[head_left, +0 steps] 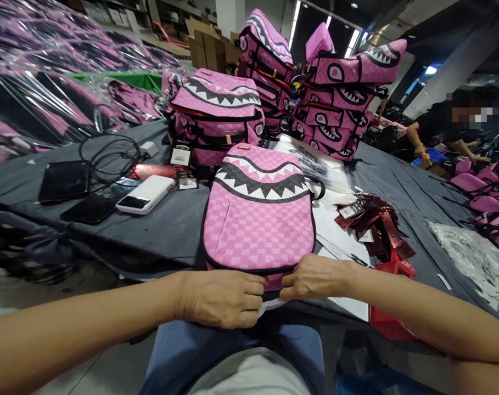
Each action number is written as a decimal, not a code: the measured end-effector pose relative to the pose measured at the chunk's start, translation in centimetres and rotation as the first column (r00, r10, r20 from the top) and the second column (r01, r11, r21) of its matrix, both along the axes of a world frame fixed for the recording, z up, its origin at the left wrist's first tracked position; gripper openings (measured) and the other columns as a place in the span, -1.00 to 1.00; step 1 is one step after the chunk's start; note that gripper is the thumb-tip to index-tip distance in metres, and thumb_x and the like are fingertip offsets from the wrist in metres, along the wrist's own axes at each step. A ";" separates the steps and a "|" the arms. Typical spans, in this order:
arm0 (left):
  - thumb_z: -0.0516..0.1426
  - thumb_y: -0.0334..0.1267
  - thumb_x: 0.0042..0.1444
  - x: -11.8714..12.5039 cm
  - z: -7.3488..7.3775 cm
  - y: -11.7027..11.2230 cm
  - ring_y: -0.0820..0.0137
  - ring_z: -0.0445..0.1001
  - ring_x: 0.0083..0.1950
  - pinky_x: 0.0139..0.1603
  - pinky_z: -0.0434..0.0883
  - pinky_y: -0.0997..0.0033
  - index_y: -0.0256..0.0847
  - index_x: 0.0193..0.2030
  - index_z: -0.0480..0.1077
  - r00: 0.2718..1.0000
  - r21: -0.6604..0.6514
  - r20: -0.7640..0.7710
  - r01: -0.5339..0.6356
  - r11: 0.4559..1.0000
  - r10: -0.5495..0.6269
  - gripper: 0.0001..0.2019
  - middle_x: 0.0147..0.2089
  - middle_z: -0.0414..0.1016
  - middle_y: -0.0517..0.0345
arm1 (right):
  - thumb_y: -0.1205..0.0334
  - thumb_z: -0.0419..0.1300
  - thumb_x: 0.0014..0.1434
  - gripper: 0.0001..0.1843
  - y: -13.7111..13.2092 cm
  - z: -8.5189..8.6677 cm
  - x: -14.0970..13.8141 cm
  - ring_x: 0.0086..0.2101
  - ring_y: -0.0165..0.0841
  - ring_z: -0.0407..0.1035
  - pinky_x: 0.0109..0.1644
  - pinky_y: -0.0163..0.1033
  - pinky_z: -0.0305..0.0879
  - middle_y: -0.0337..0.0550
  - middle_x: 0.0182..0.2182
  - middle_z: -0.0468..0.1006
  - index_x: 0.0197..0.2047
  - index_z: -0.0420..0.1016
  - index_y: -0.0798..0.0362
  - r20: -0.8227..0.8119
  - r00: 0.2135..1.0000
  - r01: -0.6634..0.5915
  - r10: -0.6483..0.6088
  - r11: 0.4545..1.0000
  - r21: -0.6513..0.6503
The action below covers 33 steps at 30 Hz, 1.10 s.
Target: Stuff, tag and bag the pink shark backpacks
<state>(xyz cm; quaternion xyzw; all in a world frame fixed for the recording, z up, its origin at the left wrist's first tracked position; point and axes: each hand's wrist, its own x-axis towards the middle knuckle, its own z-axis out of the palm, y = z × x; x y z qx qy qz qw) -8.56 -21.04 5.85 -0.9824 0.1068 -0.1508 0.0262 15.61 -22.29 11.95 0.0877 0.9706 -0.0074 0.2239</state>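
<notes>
Head view: one bag [265, 225], pink check with a jagged-tooth print, lying face up at the near edge of the table [162, 241], top away from the person, bottom toward the lap. Left hand [224, 299]: knuckles up, fingers curled narrow and holding at the bag's lower edge; tips hidden. Right hand [310, 277]: at the lower right of the same edge, thumb and fingers drawn together in a pinch; whether on cloth, trim or the white piece [269, 305] just below cannot be told. Handling, by judgement: hands best kept close and level, so that the edge between them stays taut and both work the same seam; pull even, lest the bag skew or slide off the edge; black trim best left flat, the loop [319, 189] on the right side free of snags. To the left: power bank [146, 195], phone [99, 203], cable [109, 159]. Behind: second bag [220, 118], tagged, with stacked bags [331, 104] farther back. To the right: red packets [379, 219] in a heap, red basket [391, 323] near the right forearm.
</notes>
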 end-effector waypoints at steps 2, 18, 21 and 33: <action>0.04 -0.40 0.34 0.1 -0.3 0.4 0.36 0.36 -0.39 0.05 0.41 0.31 -0.09 -0.29 0.48 0.996 0.036 -0.066 0.070 0.997 -0.068 -0.76 -0.43 0.50 0.19 | 0.34 0.10 0.44 -0.87 0.2 -0.3 0.1 -0.54 -0.47 0.28 -0.57 -0.23 -0.17 -0.31 -0.33 0.52 -0.06 0.46 -0.01 0.010 1.000 0.012 -0.012 0.999 0.035; 0.05 -0.42 0.27 -0.5 -1.4 0.7 0.38 0.25 -0.50 -0.26 0.40 0.30 -0.21 -0.24 0.49 0.983 0.191 0.140 0.089 0.978 -0.117 -0.81 -0.53 0.32 0.20 | 0.41 0.11 0.36 -0.85 0.1 -0.1 -0.7 -0.59 -0.46 0.28 -0.63 -0.22 -0.17 -0.30 -0.31 0.51 -0.14 0.47 0.00 0.142 0.987 -0.086 0.070 0.990 0.113; 0.05 -0.42 0.26 -1.3 -1.7 0.0 0.36 0.33 -0.43 -0.08 0.44 0.27 -0.18 -0.25 0.50 0.985 0.193 0.159 0.041 0.980 -0.073 -0.80 -0.48 0.39 0.17 | 0.41 0.09 0.37 -0.86 0.0 -0.5 0.3 -0.60 -0.45 0.25 -0.61 -0.22 -0.16 -0.28 -0.35 0.50 -0.14 0.45 0.03 0.040 0.995 -0.093 0.088 0.985 0.148; 0.04 -0.50 0.30 -2.7 -4.5 -5.5 0.31 0.57 -0.16 0.09 0.43 0.23 -0.32 -0.04 0.53 0.861 -0.037 0.410 -0.314 0.949 0.301 -0.74 -0.30 0.61 0.07 | 0.38 0.04 0.41 -0.85 -6.8 -10.2 4.3 -0.58 -0.44 0.22 -0.50 -0.22 -0.05 -0.30 -0.55 0.36 -0.18 0.42 0.09 -0.637 0.767 0.417 -0.077 0.815 0.403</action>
